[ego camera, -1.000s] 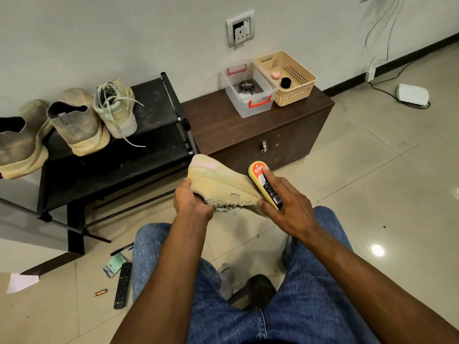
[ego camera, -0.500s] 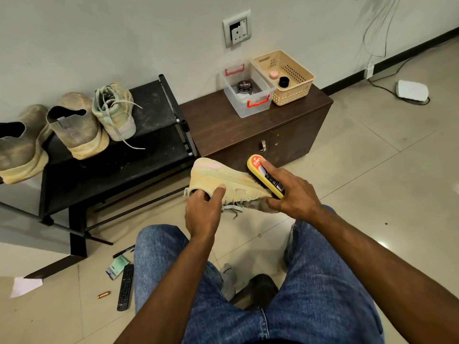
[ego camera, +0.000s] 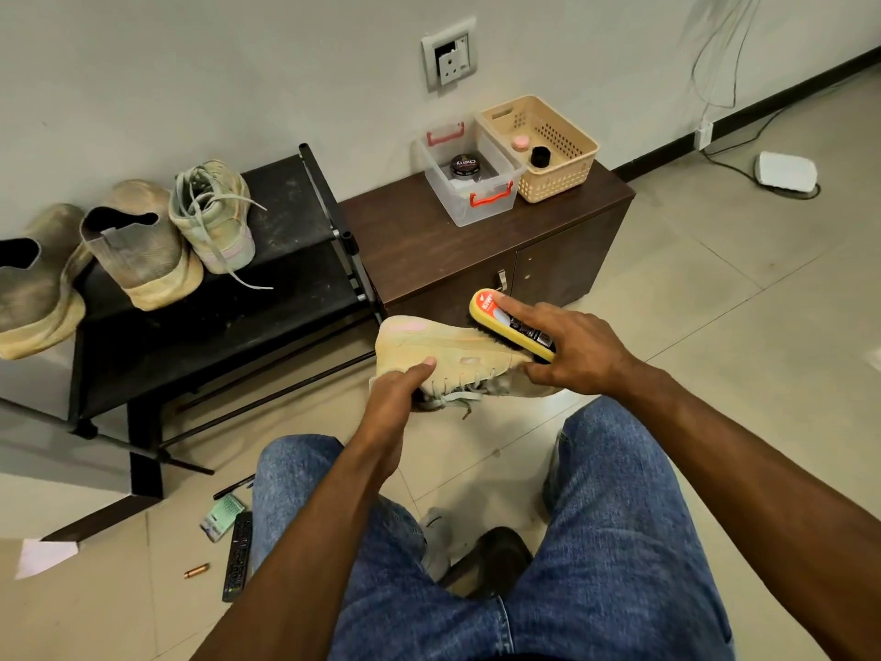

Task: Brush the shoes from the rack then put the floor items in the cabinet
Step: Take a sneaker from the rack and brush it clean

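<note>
Two hands work: the left hand grips the shoe to keep it steady, while the right hand holds the brush against it.

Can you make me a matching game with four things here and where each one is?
Things:
1. brush
2. polish tin
3. remote
4. laced shoe

Places:
A. on the floor
B. on the black rack
C. in the right hand
D. in the clear box

Pairs: 1-C, 2-D, 3-A, 4-B
</note>
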